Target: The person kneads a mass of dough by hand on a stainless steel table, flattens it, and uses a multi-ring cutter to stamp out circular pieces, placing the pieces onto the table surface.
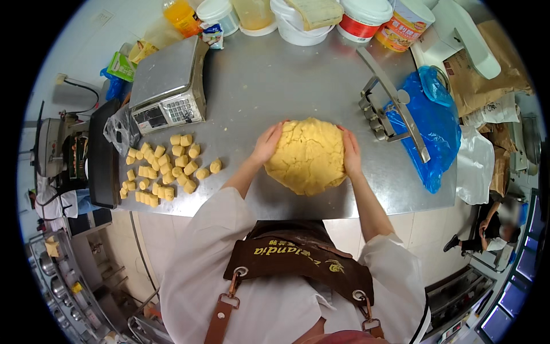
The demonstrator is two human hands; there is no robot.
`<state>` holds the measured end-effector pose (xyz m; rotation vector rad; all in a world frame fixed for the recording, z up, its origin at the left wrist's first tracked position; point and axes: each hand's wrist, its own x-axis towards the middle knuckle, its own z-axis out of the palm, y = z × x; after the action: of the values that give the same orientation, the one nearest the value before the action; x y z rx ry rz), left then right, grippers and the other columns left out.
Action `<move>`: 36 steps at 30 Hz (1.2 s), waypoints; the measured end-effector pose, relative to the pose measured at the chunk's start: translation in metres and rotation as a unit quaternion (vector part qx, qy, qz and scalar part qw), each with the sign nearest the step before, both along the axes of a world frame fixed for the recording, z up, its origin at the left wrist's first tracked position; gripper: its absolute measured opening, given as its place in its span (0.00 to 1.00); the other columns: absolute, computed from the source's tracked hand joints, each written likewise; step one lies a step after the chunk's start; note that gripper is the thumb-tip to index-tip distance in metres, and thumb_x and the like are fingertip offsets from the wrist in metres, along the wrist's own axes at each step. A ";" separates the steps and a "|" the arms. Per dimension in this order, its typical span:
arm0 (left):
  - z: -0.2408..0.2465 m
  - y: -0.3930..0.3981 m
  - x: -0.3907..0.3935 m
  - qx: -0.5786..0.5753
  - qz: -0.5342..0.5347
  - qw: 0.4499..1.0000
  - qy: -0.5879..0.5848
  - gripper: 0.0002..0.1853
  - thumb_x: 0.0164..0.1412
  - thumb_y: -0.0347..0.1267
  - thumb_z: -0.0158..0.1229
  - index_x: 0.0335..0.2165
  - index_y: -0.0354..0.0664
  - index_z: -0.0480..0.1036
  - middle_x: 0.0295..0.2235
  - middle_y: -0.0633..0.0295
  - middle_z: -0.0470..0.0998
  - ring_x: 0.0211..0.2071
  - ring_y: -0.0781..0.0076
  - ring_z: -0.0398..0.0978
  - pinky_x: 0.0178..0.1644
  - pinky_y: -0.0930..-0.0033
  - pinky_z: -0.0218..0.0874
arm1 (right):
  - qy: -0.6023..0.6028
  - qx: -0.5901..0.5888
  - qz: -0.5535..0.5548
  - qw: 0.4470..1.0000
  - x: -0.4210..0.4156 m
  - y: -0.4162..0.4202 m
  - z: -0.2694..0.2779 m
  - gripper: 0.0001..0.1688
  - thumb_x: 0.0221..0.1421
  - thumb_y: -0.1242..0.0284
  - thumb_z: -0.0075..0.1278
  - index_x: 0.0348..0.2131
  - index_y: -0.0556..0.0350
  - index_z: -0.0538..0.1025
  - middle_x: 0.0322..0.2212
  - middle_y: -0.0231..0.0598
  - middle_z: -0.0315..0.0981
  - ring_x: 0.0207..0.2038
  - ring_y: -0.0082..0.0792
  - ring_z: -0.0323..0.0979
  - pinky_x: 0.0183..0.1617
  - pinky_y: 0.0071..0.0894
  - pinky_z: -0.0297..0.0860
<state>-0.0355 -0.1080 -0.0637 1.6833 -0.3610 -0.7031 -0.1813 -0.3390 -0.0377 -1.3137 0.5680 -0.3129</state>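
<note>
A large round mass of yellow dough (307,157) with a cracked surface is before me at the front of the stainless steel table (275,77). My left hand (270,142) presses on its left side, and my right hand (351,150) presses on its right side; some fingertips are hidden behind the dough. Many short cylindrical dough pieces (166,168) lie in a loose group at the table's left front. Farther back on the left stands a digital scale (165,84) with a bare metal platform.
A metal roller cutter (397,101) lies at right beside a blue plastic bag (436,129). Lidded buckets (363,19) and an orange bottle (181,17) line the back. A black tray (103,155) stands at the left edge. Another person (490,228) sits far right.
</note>
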 end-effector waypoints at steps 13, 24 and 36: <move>0.056 -0.048 0.018 0.196 -0.163 0.950 -0.181 0.24 0.67 0.49 0.38 0.50 0.51 0.72 0.45 0.56 0.76 0.47 0.57 0.72 0.50 0.61 0.62 | 0.223 -0.340 0.276 0.871 0.075 -0.010 0.043 0.28 0.62 0.50 0.40 0.50 0.48 0.75 0.51 0.45 0.71 0.54 0.47 0.67 0.56 0.34 0.63; 0.071 -0.050 -0.047 0.180 -0.121 0.823 -0.526 0.28 0.67 0.40 0.39 0.56 0.28 0.61 0.59 0.46 0.61 0.63 0.53 0.54 0.67 0.54 0.42 | -0.016 -0.645 0.237 0.727 0.040 0.013 0.027 0.26 0.64 0.63 0.35 0.51 0.63 0.70 0.56 0.48 0.64 0.60 0.48 0.60 0.65 0.47 0.52; 0.059 -0.034 -0.091 0.210 -0.070 0.827 -0.516 0.29 0.63 0.38 0.43 0.58 0.31 0.60 0.62 0.51 0.58 0.64 0.57 0.52 0.68 0.53 0.36 | -0.019 -0.637 0.081 0.766 -0.014 0.055 0.070 0.29 0.63 0.64 0.37 0.57 0.66 0.64 0.59 0.53 0.58 0.64 0.49 0.52 0.68 0.50 0.45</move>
<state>-0.1269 -0.1417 -0.0045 2.3828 -1.1624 0.1342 -0.1954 -0.2843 0.0321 -2.6529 0.1257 -0.6310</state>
